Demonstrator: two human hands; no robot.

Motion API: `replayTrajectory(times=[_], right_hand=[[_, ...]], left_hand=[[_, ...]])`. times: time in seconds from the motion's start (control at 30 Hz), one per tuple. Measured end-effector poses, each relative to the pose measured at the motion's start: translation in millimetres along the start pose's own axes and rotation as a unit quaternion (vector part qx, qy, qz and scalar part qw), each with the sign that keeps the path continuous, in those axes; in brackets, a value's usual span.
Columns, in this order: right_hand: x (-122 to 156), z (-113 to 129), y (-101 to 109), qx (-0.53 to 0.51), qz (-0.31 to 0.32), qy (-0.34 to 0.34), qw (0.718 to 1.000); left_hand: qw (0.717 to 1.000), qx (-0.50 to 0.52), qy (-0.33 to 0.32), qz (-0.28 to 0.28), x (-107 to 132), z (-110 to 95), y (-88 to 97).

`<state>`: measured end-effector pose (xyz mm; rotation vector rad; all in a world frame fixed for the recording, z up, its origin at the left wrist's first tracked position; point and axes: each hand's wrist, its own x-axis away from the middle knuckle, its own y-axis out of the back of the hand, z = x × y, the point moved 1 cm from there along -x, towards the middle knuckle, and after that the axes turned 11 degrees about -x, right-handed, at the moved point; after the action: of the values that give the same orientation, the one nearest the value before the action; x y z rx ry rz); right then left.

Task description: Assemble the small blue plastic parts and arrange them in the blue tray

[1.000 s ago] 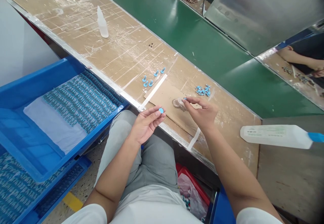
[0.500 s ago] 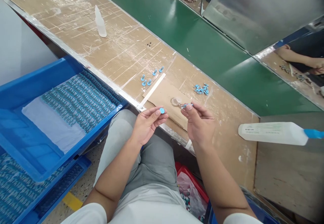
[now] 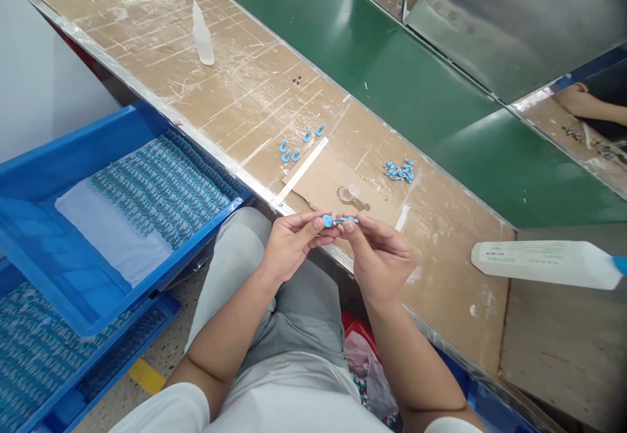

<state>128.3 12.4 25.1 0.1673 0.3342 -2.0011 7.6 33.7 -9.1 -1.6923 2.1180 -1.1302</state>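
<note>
My left hand (image 3: pixel 289 243) pinches a small round blue cap (image 3: pixel 327 221) between thumb and fingers, just off the bench's near edge. My right hand (image 3: pixel 379 253) pinches a thin blue pin (image 3: pixel 349 220), whose tip meets the cap. Just beyond both hands, a small clear dish (image 3: pixel 348 192) sits on a cardboard patch (image 3: pixel 323 185). A few assembled blue pieces (image 3: pixel 294 149) lie to the left of a white tape strip (image 3: pixel 300 173). A heap of loose blue pins (image 3: pixel 399 171) lies to the right.
A blue tray (image 3: pixel 73 276) of rowed blue parts sits at my left, another below it. A small white squeeze bottle (image 3: pixel 202 34) stands far left on the bench; a big white bottle (image 3: pixel 539 262) lies at right. A green conveyor belt (image 3: pixel 392 74) runs behind. Another person's arm (image 3: pixel 588 103) shows top right.
My right hand has drawn back from the clear dish with the blue pin and brought it leftward to the cap in my left hand.
</note>
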Motion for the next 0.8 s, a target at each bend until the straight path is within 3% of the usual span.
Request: replayTrajectory(times=[0.37,0.8], right_hand=[[1.4,-1.2,3.3,0.022,0.024,0.03,0.999],[0.5,1.1,7.0,0.104,0.055,0.076,0.99]], left_hand=[[1.0,-0.009,-0.023,0.012,1.1,-0.9,-1.2],[1.0,-0.016,-0.008,-0.019,0.8,0.6,0.7]])
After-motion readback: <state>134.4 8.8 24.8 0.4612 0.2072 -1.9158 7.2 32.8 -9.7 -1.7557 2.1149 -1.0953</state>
